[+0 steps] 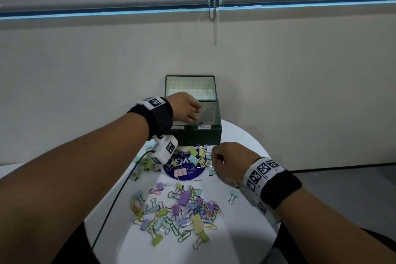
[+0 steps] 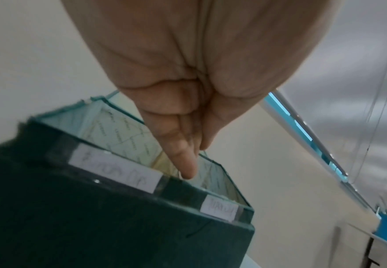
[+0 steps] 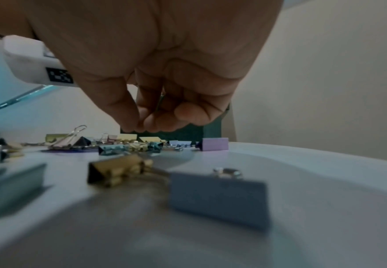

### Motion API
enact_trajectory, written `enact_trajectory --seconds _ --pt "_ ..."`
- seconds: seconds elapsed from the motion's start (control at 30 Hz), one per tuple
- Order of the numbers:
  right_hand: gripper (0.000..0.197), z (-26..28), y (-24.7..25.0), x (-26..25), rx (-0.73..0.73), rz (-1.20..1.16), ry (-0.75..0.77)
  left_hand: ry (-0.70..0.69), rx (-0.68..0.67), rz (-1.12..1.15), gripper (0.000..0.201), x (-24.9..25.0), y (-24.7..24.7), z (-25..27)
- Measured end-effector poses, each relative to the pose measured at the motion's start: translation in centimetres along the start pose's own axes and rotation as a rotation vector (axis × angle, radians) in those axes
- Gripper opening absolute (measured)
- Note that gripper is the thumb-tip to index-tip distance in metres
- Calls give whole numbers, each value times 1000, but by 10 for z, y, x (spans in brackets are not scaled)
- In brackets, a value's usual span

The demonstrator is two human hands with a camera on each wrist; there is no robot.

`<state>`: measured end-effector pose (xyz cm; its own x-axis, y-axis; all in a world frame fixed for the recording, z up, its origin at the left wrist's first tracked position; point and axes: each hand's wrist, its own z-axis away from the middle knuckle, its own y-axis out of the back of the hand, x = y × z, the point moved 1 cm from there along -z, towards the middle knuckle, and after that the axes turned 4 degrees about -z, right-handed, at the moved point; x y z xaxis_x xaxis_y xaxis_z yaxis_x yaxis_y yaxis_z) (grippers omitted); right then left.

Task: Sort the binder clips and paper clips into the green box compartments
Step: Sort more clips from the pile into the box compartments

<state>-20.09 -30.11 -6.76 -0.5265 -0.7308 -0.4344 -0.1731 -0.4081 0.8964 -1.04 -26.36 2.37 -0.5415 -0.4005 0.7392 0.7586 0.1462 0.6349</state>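
A round white table [image 1: 240, 216] stands by a pale wall [image 1: 85, 60]. At the far edge of the table sits the green box [image 1: 199, 136], open at the top, with shiny walls inside and two white paper labels [image 2: 116, 174] on its front rim. A round blue sticker [image 1: 184, 172] lies flat on the table just in front of the box. The left hand [image 1: 185, 109] reaches over the box, above the near compartment on the right side. Its fingers [image 2: 185, 163] point down into the box and are pressed close together; it is not clear if they hold anything. The right hand [image 1: 228, 162] hovers low over the table, near the front right corner of the box. Its fingers [image 3: 187, 112] are curled in and the tips are bunched together, but nothing can be seen between them. Many binder clips [image 1: 185, 198] in purple, green, yellow, blue and pink lie spread on the table, some in a big pile near the person and some by the sticker. Thin paper clips [image 1: 211, 212] are mixed in with them.
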Motion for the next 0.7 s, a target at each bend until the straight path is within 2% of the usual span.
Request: enact_trajectory --seconds 0.07,0.13,0.2,0.3,0.37,0.47,0.63,0.7 --pt "21 2 -1 -4 -5 -5 23 -95 85 -77 30 -5 12 17" --pt "20 6 -1 -9 -16 -15 68 -185 110 -343 16 -14 22 42" --pt "18 9 -3 -13 -42 -10 132 -197 41 -634 8 -26 29 71" --pt "13 14 -6 -19 -127 -15 231 -129 -170 -877 8 -59 28 111" --pt "12 16 -9 -24 -165 -34 273 -76 -277 -936 14 -86 22 131" --pt "22 15 -14 -32 -183 -70 306 -50 -327 -962 25 -116 15 145" --pt "27 14 -22 -53 -277 -14 333 -87 -236 -920 22 -132 7 143" --pt "26 13 -23 -54 -269 21 311 -94 -183 -940 24 -132 6 140"
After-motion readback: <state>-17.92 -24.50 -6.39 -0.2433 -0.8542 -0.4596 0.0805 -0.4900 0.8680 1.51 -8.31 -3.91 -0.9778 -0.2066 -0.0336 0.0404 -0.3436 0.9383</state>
